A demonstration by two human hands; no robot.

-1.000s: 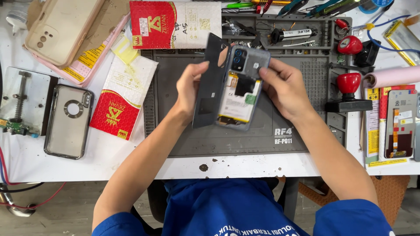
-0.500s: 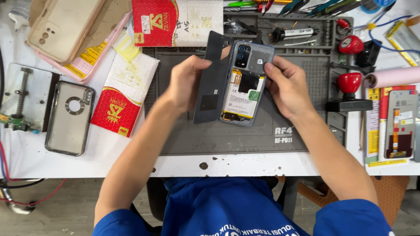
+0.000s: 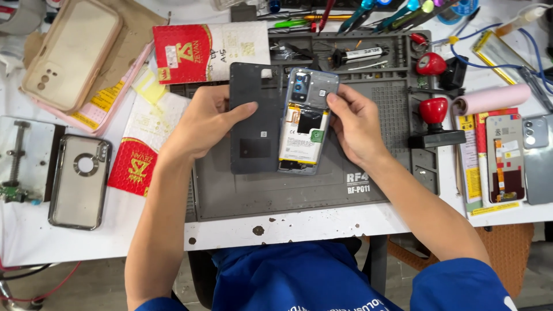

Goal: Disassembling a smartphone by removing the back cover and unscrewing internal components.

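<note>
Back cover [image 3: 255, 118] swung flat leftward; red-white packet [image 3: 210, 53] lies above.

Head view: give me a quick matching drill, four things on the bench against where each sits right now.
Things:
1. dark back cover
2. opened phone
3. pink roll
4. clear phone case

Places:
A. far left, flat on the white table
B. under the left hand
C. right of the grey mat, on the table
D. held at its right edge by the right hand

Pairs: 1-B, 2-D, 3-C, 4-A
</note>
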